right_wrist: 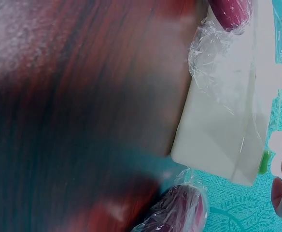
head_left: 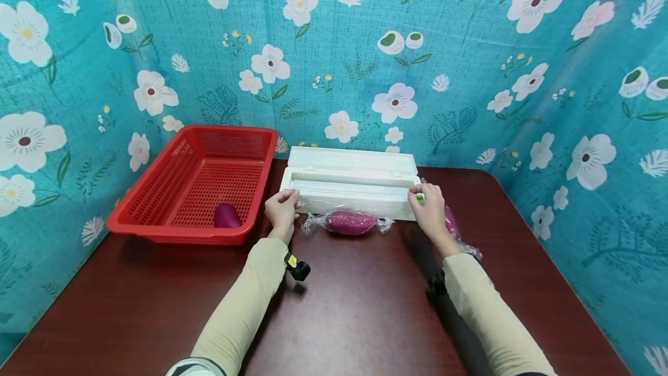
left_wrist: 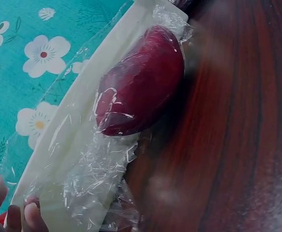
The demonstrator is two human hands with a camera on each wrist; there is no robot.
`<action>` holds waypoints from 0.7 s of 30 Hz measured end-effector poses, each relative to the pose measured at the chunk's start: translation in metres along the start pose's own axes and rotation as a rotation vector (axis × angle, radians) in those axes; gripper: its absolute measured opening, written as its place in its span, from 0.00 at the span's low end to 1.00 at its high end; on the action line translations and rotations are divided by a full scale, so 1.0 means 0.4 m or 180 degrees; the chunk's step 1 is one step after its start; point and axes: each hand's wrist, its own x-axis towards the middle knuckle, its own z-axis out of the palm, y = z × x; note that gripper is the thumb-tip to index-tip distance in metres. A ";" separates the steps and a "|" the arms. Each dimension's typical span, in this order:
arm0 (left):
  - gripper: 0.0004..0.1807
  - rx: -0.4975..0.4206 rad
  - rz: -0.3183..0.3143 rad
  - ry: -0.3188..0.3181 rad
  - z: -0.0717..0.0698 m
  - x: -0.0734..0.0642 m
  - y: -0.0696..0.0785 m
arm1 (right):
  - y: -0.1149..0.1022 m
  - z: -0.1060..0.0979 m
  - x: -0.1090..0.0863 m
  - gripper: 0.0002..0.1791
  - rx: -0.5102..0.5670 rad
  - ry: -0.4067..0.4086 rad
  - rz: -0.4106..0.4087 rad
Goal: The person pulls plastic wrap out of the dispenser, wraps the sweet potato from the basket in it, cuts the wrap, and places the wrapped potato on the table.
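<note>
A white cling film dispenser (head_left: 360, 205) lies with its lid (head_left: 352, 160) raised, showing the film roll (head_left: 349, 188) inside. My left hand (head_left: 282, 211) is at its left end, pinching the edge of the clear cling film (left_wrist: 59, 130) drawn over its front. My right hand (head_left: 428, 209) is at the right end, fingers slightly bent and apart, beside a green tab (right_wrist: 264, 162). In front of the dispenser lies a film-wrapped purple, egg-shaped item (head_left: 351, 223) with twisted ends. Another wrapped purple item (right_wrist: 177, 210) lies by the right hand, partly hidden by it in the head view.
A red plastic basket (head_left: 141, 230) stands at the left back, with an unwrapped purple item (head_left: 227, 216) in it. The dark wooden table (head_left: 360, 300) meets a blue flowered cloth (head_left: 334, 45) at the back and sides.
</note>
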 end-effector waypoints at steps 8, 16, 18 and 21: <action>0.17 0.0539 0.0038 0.0082 0.004 -0.013 0.012 | -0.020 -0.001 -0.011 0.06 0.0073 -0.0150 -0.0165; 0.24 0.1016 0.0423 0.0123 -0.004 -0.025 0.027 | -0.027 -0.010 -0.030 0.09 -0.0124 -0.0440 0.0018; 0.23 0.1184 0.0617 0.0157 -0.011 -0.027 0.028 | -0.022 -0.011 -0.038 0.09 -0.0128 -0.0598 0.0026; 0.18 0.1376 0.1081 0.0086 -0.025 -0.035 0.030 | -0.012 -0.008 -0.049 0.08 -0.0038 -0.0911 -0.0066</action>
